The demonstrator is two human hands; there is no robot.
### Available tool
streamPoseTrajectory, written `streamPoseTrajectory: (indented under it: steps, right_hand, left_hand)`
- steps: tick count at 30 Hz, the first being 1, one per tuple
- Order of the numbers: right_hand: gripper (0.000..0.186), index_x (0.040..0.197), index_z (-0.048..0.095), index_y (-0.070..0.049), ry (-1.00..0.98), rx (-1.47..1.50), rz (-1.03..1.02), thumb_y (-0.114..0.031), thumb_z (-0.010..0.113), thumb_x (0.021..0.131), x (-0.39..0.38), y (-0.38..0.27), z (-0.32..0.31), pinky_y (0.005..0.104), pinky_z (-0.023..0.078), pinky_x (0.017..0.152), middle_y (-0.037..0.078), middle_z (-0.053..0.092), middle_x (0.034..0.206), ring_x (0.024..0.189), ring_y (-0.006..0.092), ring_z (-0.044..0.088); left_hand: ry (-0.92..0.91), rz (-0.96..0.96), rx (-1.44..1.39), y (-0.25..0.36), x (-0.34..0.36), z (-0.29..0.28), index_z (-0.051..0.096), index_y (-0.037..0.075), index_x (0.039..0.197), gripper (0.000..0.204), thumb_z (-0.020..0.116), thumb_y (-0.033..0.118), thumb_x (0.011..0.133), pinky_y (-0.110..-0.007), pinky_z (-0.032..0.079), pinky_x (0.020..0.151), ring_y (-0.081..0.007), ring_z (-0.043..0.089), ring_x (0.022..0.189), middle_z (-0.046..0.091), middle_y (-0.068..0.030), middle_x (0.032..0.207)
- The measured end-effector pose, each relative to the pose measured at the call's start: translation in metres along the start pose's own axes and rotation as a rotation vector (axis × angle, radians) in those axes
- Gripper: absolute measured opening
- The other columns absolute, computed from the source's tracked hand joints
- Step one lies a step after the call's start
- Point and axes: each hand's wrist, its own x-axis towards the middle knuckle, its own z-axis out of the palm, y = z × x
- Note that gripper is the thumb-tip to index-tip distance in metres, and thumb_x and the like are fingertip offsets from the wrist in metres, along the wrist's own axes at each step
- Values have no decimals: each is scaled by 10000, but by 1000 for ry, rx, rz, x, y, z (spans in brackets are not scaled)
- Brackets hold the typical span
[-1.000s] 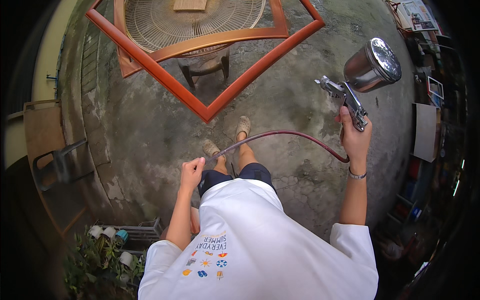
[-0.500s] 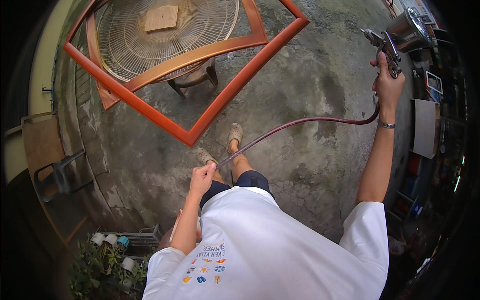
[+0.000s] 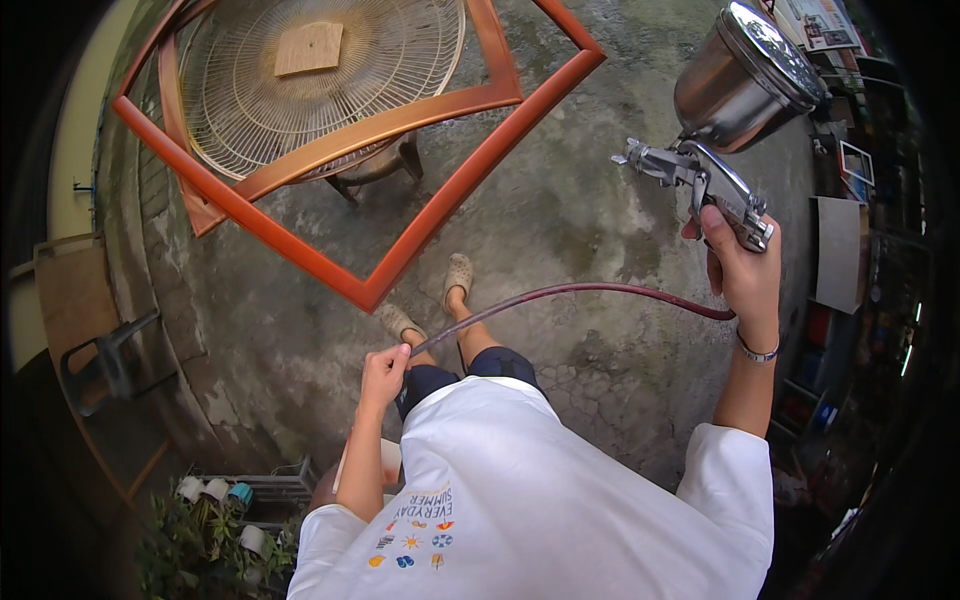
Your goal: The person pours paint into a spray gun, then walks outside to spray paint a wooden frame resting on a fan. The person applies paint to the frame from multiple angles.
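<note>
My right hand (image 3: 745, 265) is wrapped round the handle of a silver paint spray gun (image 3: 700, 180), held up at the right with its nozzle pointing left. A metal cup (image 3: 745, 80) with a lid sits on top of the gun. From beneath that hand a dark red air hose (image 3: 590, 288) arcs across to my left hand (image 3: 384, 372), which is closed on it near my thigh. At the upper left, apart from both hands, is a reddish-orange frame (image 3: 420, 245). It overlaps a second, copper-coloured frame (image 3: 345, 132) with a curved side.
Under the frames lies a round wire fan guard (image 3: 230, 110) with a small wooden block (image 3: 309, 49) on it, above a dark stool (image 3: 385, 165). Potted plants (image 3: 210, 540) stand at lower left, a grey plastic chair (image 3: 115, 365) at left. Cluttered shelves (image 3: 830, 350) line the right.
My right hand has brought the spray gun closer and leftward, so it looks larger. The hose arc has dropped slightly. My left hand still grips the hose, a little lower and further left.
</note>
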Motion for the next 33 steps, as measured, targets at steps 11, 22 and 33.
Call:
streamPoseTrajectory:
  steps: [11, 22, 33]
  right_hand:
    - [423, 757, 685, -8, 562, -381, -231, -399, 680, 917, 107, 30, -26, 272, 334, 400, 7, 575, 544, 401, 91, 466]
    - [312, 919, 669, 21, 137, -146, -111, -290, 684, 932, -20, 9, 38, 235, 416, 583, 11, 619, 695, 643, 66, 553]
    - [253, 812, 614, 11, -59, -137, -97, -208, 709, 897, -122, -31, 112, 254, 365, 520, 15, 554, 635, 570, 77, 461]
  left_hand:
    - [7, 121, -93, 33, 2, 30, 591, -18, 689, 427, 548, 277, 995, -332, 375, 498, -158, 466, 482, 475, -101, 526]
    - [64, 79, -37, -22, -26, -11, 554, -40, 703, 416, 558, 265, 985, -338, 351, 496, -143, 374, 494, 397, -116, 529]
    - [160, 109, -78, -60, -67, -64, 569, -24, 663, 415, 565, 247, 977, -320, 365, 496, -131, 454, 487, 487, -86, 516]
